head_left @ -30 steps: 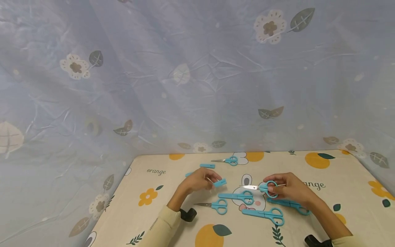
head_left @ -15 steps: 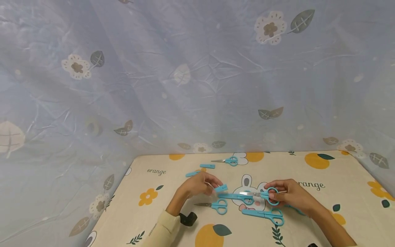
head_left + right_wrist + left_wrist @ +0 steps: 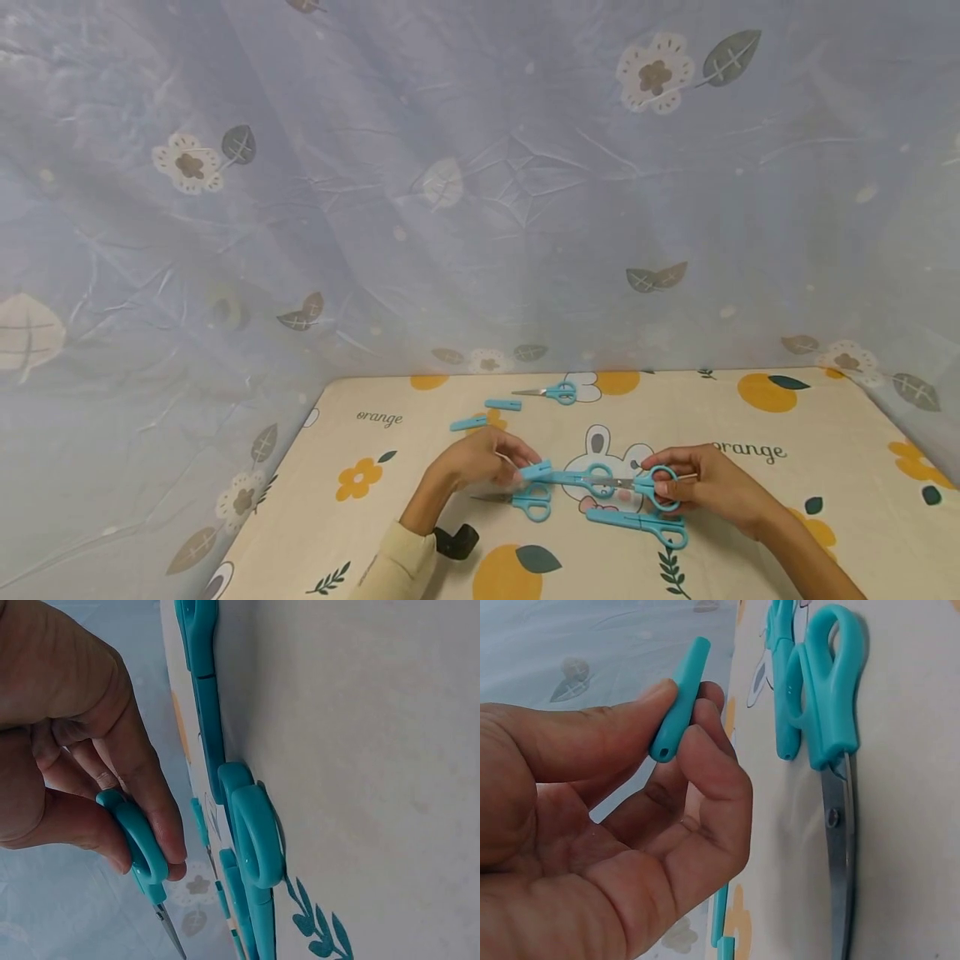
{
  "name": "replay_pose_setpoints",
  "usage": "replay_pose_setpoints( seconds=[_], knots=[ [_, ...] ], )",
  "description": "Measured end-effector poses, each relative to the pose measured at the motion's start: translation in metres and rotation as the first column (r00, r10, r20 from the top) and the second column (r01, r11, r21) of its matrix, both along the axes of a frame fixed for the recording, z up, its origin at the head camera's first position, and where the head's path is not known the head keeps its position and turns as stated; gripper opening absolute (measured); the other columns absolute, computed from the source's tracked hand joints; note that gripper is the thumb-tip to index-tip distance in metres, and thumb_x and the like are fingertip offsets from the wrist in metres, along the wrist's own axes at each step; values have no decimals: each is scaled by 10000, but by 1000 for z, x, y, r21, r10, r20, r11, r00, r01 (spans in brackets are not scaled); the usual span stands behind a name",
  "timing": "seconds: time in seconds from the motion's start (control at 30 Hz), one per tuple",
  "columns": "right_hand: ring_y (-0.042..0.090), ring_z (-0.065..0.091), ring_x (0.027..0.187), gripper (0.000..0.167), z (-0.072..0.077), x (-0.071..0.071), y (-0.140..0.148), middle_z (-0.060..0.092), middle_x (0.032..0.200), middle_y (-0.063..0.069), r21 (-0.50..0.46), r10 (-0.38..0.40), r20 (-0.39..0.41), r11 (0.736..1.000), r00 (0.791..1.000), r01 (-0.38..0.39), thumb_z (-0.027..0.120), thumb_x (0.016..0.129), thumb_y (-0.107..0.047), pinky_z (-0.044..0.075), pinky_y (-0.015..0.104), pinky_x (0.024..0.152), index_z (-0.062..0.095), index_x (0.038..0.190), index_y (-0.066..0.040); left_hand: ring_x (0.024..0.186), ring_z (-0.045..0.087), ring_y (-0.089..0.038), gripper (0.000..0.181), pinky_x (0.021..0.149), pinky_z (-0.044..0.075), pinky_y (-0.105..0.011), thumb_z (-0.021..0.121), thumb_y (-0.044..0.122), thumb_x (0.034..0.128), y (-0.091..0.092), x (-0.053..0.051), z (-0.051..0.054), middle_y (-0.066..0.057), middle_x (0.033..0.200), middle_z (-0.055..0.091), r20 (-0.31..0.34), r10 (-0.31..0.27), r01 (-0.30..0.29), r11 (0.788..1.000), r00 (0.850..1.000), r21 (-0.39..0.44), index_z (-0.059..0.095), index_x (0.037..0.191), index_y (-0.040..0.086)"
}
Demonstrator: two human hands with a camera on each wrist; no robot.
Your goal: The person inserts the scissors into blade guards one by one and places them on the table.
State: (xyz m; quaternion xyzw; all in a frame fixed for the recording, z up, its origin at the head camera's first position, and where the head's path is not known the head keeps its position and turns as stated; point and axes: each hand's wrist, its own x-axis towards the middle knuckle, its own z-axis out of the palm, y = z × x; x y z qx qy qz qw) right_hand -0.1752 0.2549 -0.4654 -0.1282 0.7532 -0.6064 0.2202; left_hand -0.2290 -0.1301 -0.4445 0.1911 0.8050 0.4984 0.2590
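My left hand [image 3: 480, 460] pinches a small blue blade cover [image 3: 681, 705] between thumb and fingertips, above the table. My right hand [image 3: 712, 485] holds scissors by their blue handles [image 3: 141, 844]. Their bare, closed blades point left toward the cover, with a gap between. Behind the held blades in the head view lie covered scissors [image 3: 566, 477] on the cloth. Uncovered scissors [image 3: 529, 502] rest just below my left hand. Another covered pair [image 3: 636, 521] lies nearer the front. Under my right hand, the right wrist view shows one more covered pair [image 3: 210, 712].
Farther back lie uncovered scissors [image 3: 559, 392] and two loose blade covers, one [image 3: 502, 405] beside their tips and another [image 3: 468, 424] behind my left hand. A patterned cloth [image 3: 600, 567] covers the table. A grey-blue curtain [image 3: 480, 250] hangs along its back and left side.
My right hand has come down and slightly nearer the front with the scissors. My left hand has lowered the cover a little, so cover and blades are now roughly level.
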Motion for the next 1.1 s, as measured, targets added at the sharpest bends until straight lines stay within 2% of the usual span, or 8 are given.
replay_pose_setpoints(
  seconds=[0.13, 0.37, 0.67, 0.87, 1.1],
  knots=[
    [176, 763, 964, 530, 2, 1, 0, 757, 1104, 96, -9, 6, 10, 1000, 1000, -6, 735, 1027, -172, 662, 356, 818, 571, 1414, 150, 724, 620, -134, 377, 661, 528, -237, 668, -158, 866, 0, 2, 2, -62, 994, 772, 55, -5, 4, 1000, 998, 26, 816, 1157, 29],
    [184, 761, 977, 553, 4, 3, -1, 737, 1106, 77, -47, 32, 46, 998, 998, -30, 729, 1030, -157, 664, 408, 849, 536, 1434, 167, 736, 632, -126, 317, 673, 548, -234, 706, -128, 890, 0, 4, 4, -24, 945, 763, 128, -23, 18, 999, 992, 44, 823, 1133, 39],
    [181, 775, 985, 536, 1, 0, -6, 773, 1161, 69, -87, 78, 71, 994, 994, -72, 723, 1033, -152, 663, 421, 855, 545, 1434, 156, 723, 616, -114, 303, 652, 549, -234, 698, -128, 899, 2, 6, 6, -11, 909, 740, 167, -72, 60, 995, 983, 77, 817, 1141, 9],
    [166, 770, 965, 535, -3, 0, -8, 777, 1139, 60, -110, 124, 44, 987, 991, -119, 687, 1056, -143, 664, 405, 847, 513, 1441, 185, 716, 592, -125, 309, 652, 543, -244, 691, -117, 900, 2, 6, 8, -14, 922, 726, 174, -91, 79, 994, 980, 73, 815, 1153, 13],
    [159, 768, 969, 534, -3, 3, -11, 759, 1107, 32, -119, 109, 57, 988, 992, -102, 687, 1058, -144, 662, 398, 858, 510, 1451, 170, 740, 598, -131, 298, 668, 553, -248, 709, -88, 910, 3, 7, 10, -9, 948, 723, 160, -107, 100, 994, 981, 48, 820, 1154, 42]
  ],
)
